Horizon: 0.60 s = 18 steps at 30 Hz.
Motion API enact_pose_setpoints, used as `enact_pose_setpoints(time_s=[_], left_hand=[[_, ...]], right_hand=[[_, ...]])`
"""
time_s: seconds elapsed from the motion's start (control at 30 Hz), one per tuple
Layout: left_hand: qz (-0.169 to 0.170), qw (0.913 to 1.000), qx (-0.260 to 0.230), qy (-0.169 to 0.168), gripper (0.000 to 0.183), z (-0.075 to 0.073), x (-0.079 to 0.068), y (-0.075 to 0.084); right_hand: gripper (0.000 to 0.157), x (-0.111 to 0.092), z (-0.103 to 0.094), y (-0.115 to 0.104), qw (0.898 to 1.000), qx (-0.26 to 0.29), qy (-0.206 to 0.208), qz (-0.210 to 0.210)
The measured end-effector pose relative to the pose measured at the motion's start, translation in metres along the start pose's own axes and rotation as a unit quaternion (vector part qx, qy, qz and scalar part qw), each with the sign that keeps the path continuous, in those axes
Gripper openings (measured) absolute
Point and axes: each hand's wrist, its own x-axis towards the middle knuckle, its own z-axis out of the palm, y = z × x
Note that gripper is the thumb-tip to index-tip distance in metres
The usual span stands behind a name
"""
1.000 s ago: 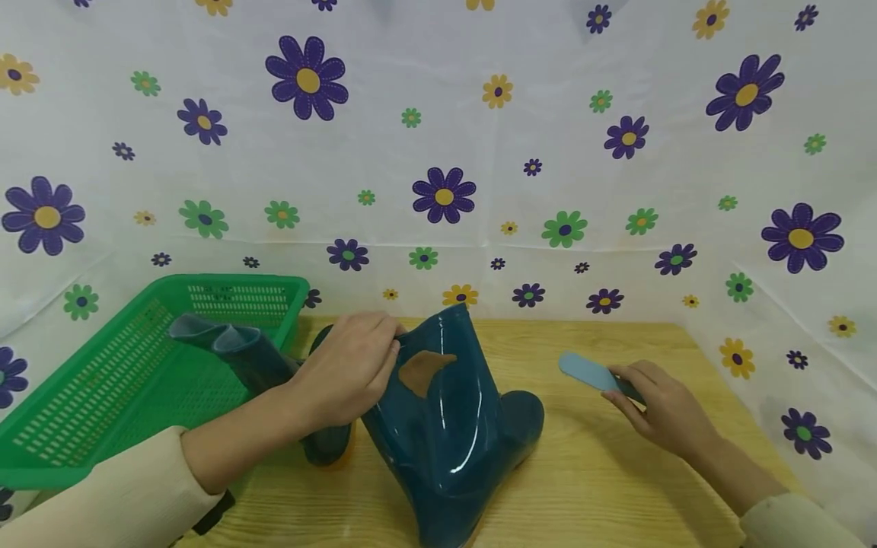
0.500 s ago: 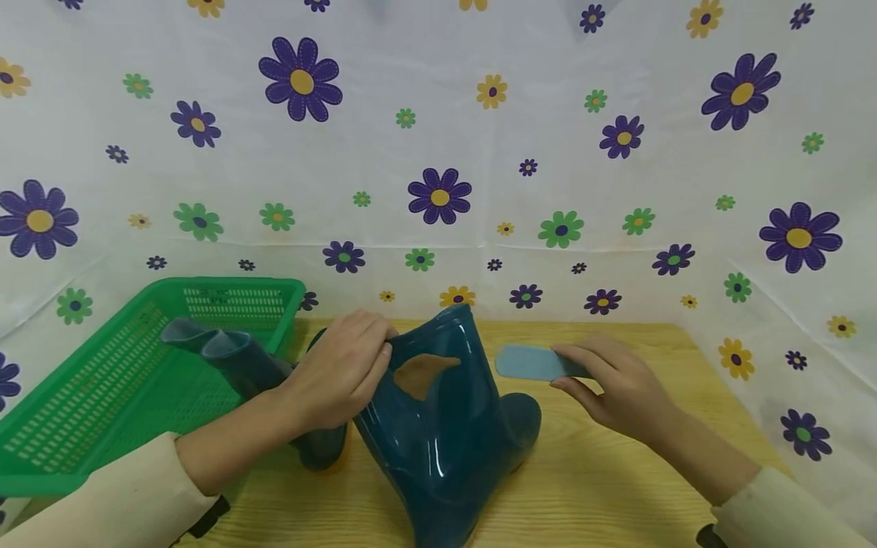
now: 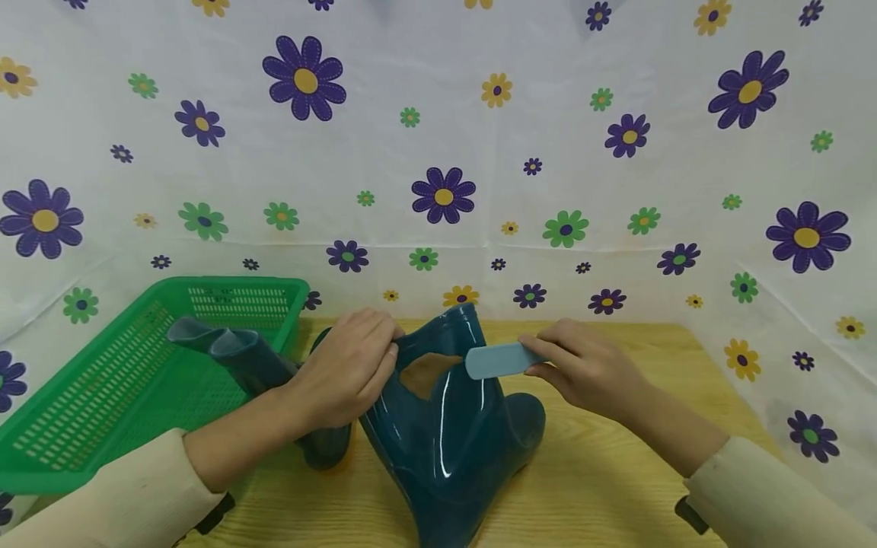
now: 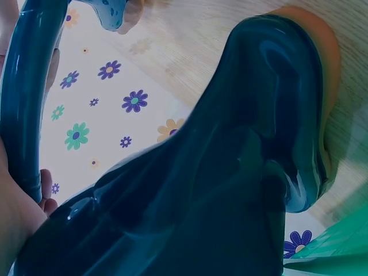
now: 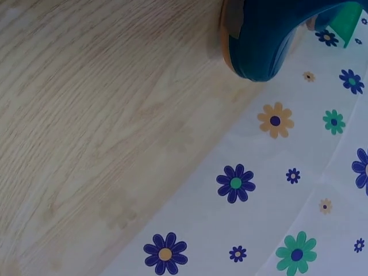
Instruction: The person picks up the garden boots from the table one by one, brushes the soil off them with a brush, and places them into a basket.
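Observation:
A dark teal rubber boot stands tilted on the table in the head view, with a brown patch on its upper shaft. My left hand grips the shaft's top left edge. Between the thumb and fingers of my right hand is a light blue brush, held level; its far end overlaps the boot beside the patch's right tip. The brush's underside is hidden in the head view. Left of it, partly behind my left forearm, a second teal boot has its shaft leaning over the basket.
A green plastic basket with slotted sides stands on the left. The wood-grain table reaches back to a white cloth with printed flowers, which also hangs at both sides. The boot's toe shows in the right wrist view.
My right hand has moved left with the brush, from over the table's right side to the boot's shaft, turning the brush more level. The left hand still grips the boot.

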Motion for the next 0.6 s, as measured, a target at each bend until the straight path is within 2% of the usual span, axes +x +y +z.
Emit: enact_pose_setpoints(time_s=[0.27, 0.47, 0.6], left_hand=[[-0.001, 1.0000, 0.002, -0.001, 0.016, -0.001, 0.000, 0.002], [0.011, 0.9999, 0.004, 0.005, 0.017, -0.002, 0.002, 0.003], [0.007, 1.0000, 0.006, 0.002, 0.017, -0.003, 0.003, 0.003]], right_hand=[[0.036, 0.006, 0.017, -0.006, 0.999, 0.018, -0.024, 0.020], [0.036, 0.014, 0.025, -0.011, 0.998, 0.040, -0.030, 0.038], [0.038, 0.021, 0.029, -0.015, 0.996, 0.056, -0.042, 0.046]])
